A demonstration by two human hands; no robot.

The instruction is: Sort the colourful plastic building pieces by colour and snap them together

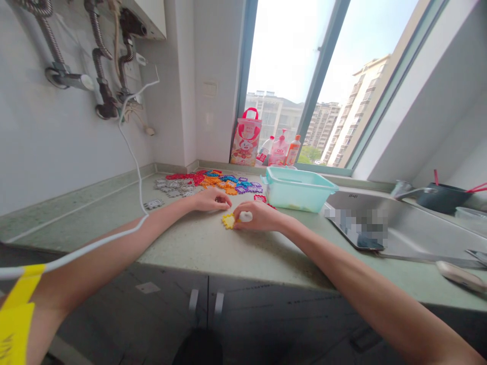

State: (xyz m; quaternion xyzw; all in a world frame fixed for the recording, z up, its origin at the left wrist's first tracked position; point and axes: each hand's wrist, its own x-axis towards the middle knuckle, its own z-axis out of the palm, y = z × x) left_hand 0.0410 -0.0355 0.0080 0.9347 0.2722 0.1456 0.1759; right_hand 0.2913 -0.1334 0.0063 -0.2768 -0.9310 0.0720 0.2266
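A small yellow piece with a jagged edge and a paler middle (228,221) is pinched at its right side between the thumb and fingers of my right hand (259,216), low over the counter. A white oval shows within the curl of those fingers; I cannot tell what it is. My left hand (211,199) is just left of it, fingers loosely bent and a little apart from the thumb, with nothing visible in them. Beyond my left hand lie similar jagged pieces in heaps: grey (177,186), red (194,177), orange (210,180), blue (228,180) and purple (250,188).
A mint-green plastic tub (300,190) stands right of the heaps, red pieces (260,198) beside it. Further right are a steel sink (414,228) and a dark pot (443,197). Bottles (279,152) line the windowsill. A white cable (139,175) crosses above my left forearm.
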